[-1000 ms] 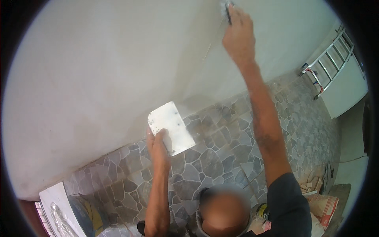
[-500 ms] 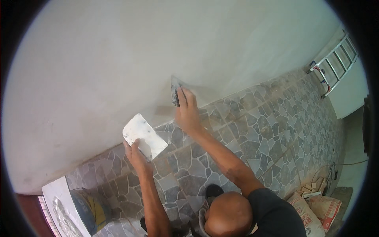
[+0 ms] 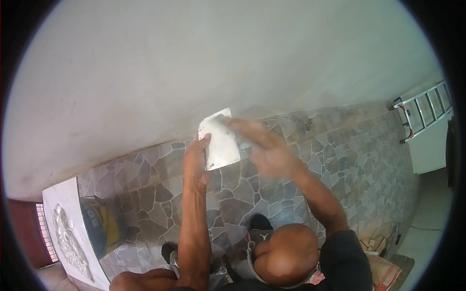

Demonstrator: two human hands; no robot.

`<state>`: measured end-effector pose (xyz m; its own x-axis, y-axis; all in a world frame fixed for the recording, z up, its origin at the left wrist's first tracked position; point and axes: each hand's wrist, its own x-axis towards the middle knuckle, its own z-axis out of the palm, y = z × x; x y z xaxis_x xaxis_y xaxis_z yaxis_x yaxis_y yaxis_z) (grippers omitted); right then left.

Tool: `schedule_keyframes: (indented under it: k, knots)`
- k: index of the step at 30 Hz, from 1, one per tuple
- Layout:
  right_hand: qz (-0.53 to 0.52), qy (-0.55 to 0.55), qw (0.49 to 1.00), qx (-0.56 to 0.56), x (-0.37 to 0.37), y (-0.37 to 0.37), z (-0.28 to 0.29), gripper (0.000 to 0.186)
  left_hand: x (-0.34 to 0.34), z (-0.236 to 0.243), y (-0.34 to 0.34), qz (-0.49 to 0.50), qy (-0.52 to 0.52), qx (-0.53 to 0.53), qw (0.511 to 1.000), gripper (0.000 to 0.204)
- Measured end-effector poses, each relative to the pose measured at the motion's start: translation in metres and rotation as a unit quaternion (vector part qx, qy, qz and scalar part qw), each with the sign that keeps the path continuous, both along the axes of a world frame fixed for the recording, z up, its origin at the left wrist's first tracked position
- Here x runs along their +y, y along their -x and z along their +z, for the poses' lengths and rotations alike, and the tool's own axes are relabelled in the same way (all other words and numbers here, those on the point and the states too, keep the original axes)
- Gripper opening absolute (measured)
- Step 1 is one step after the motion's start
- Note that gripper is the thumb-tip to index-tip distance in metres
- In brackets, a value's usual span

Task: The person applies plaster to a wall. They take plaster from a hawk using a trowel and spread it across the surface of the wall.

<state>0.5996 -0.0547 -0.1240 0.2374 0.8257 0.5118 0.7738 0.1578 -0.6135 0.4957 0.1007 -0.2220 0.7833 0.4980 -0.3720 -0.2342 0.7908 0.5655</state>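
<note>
My left hand [image 3: 196, 153] grips a thin white rectangular board [image 3: 223, 145] by its left edge, thumb on top. Dark specks mark the board's edges and a smooth white face is turned up. Over its upper right corner is my right hand [image 3: 272, 148], smeared by motion, its fingers round a putty knife [image 3: 223, 119]. The blade is a grey blur against the board, and its handle is hidden by the fingers. Beyond both hands rises a pale grey plastered wall [image 3: 204, 63], with the board apart from it.
Stone-patterned floor tiles [image 3: 272, 199] run along the wall's foot. At lower left, a white panel [image 3: 65, 194] bearing wet-looking pale paste [image 3: 70, 242] rests by a blue-and-yellow bucket [image 3: 99, 223]. An aluminium ladder [image 3: 427, 111] leans far right. Sacks [image 3: 383, 271] and wood offcuts [image 3: 374, 243] lie lower right.
My right hand has drawn the putty knife off the wall and onto the board. In the picture the board sits further right and higher, turned more upright. The view has shifted.
</note>
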Motion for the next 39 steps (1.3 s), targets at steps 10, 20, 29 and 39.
schedule_keyframes:
  k: [10,20,29,39]
  knots:
    - [0.131,0.093,0.91,-0.382,-0.045,-0.023,0.007,0.044,-0.017,0.024,-0.021,-0.069,-0.117,-0.009,0.991,0.033]
    - [-0.085,0.186,0.927,-0.315,-0.099,-0.087,0.052,0.048,-0.015,0.081,-0.017,-0.025,-0.093,-0.051,0.994,0.046]
    - [-0.584,-0.175,0.754,-0.243,-0.079,-0.207,0.256,0.034,-0.013,0.085,-0.016,0.01,-0.123,-0.065,0.99,0.049]
    - [-0.496,-0.212,0.73,-0.419,0.003,-0.215,0.224,0.026,-0.016,0.084,-0.012,0.02,-0.117,-0.062,0.991,0.048]
